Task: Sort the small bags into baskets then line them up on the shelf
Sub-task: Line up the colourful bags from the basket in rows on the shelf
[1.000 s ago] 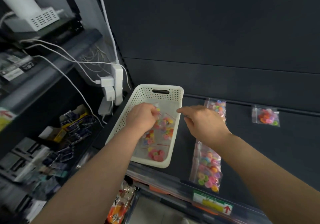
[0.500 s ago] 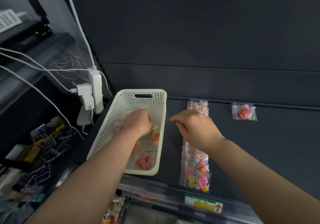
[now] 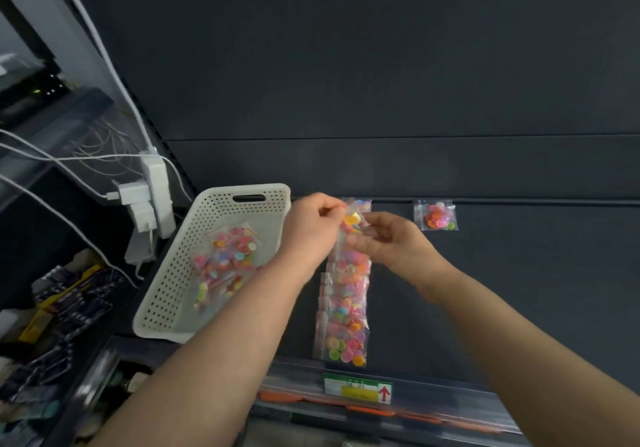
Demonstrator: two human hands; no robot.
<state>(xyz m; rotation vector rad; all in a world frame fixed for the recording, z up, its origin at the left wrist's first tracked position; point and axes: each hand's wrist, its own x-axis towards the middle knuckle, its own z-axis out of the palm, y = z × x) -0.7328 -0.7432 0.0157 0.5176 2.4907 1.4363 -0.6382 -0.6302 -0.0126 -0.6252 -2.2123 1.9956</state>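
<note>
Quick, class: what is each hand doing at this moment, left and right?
Left hand: closed, pinching the top of a small bag of coloured buttons.
Right hand: closed on the same bag, fingers curled around it from the other side.

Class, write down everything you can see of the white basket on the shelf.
The white basket is rectangular, looks like plastic, with perforated walls and a slot handle in its far end. It sits upright on the dark shelf, angled, left of the row of bags. Several small clear bags of coloured buttons lie inside. The left forearm crosses its near right corner.
</note>
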